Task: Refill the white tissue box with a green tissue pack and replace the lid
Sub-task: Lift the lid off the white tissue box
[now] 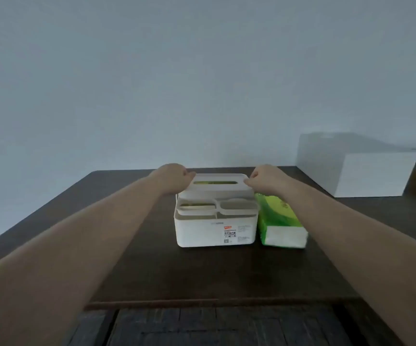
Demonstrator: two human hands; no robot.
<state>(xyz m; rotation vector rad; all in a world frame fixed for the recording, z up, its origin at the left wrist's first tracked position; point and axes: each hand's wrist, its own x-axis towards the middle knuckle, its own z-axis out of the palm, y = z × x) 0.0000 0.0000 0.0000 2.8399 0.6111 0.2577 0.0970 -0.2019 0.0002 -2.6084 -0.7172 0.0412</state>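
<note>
A white tissue box [214,231] stands in the middle of the dark table, with small open compartments along its near side and a label on its front. Its white lid [218,189] with a long slot sits over the far part of the box, slightly raised. Something green shows through the slot. My left hand [174,177] grips the lid's left end and my right hand [267,178] grips its right end. A green tissue pack [278,218] lies flat on the table, touching the box's right side, its white end facing me.
The dark wooden table [152,258] ends at a front edge near me, with dark floor below. A large white box [357,168] stands at the table's far right corner. A plain wall rises behind.
</note>
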